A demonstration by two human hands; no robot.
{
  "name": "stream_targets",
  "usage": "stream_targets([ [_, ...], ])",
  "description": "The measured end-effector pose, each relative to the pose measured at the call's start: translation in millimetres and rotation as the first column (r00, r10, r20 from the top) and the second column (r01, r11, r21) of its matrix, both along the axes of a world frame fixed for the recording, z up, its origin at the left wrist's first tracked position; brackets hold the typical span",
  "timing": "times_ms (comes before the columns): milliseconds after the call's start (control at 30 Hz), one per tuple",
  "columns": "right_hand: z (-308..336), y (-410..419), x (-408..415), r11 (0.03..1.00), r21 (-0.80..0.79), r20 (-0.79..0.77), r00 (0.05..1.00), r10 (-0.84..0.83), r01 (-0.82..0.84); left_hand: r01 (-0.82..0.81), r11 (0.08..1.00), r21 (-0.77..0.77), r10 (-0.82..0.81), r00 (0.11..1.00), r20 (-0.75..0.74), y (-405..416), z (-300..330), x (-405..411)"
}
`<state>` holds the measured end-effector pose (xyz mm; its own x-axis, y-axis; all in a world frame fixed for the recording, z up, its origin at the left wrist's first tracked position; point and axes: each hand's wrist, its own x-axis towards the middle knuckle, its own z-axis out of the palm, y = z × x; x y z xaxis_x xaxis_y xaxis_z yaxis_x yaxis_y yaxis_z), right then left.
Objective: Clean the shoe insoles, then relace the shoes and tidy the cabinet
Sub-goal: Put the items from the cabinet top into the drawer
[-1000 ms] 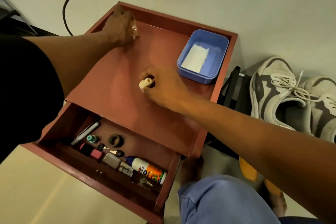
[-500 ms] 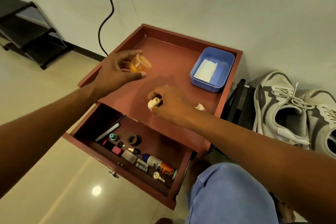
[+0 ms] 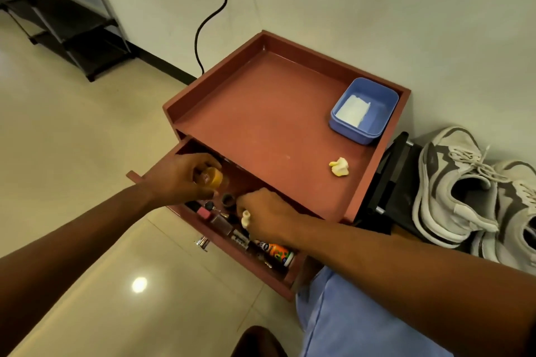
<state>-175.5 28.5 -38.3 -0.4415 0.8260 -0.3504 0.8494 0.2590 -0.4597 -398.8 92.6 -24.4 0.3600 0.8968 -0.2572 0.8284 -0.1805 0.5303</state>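
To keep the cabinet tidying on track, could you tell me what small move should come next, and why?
Probably lower the left hand and set its small orange jar in the open drawer: the jar already hovers over the drawer's bare left end, while the right hand holds a small cream bottle beside it.

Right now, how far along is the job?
Looks done: both shoes sit laced beside the cabinet. In hand: tidying. The left hand lowers an orange jar over the open drawer; the right hand holds a small cream piece there. Left: a crumpled yellow wad and the blue tub remain on top, and the drawer needs closing.
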Motion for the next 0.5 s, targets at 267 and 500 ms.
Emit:
stream_targets([
  [267,-42,-2,-19,1.0,0.001,0.067,0.998,-0.007,0.007,0.035,0.993,0.116,-0.005,0.969,-0.249,26,-64,23],
  [500,-66,15,-17,0.99,0.041,0.075,0.988,-0.137,0.134,0.055,0.993,0.102,-0.014,0.933,-0.359,36,-87,23],
])
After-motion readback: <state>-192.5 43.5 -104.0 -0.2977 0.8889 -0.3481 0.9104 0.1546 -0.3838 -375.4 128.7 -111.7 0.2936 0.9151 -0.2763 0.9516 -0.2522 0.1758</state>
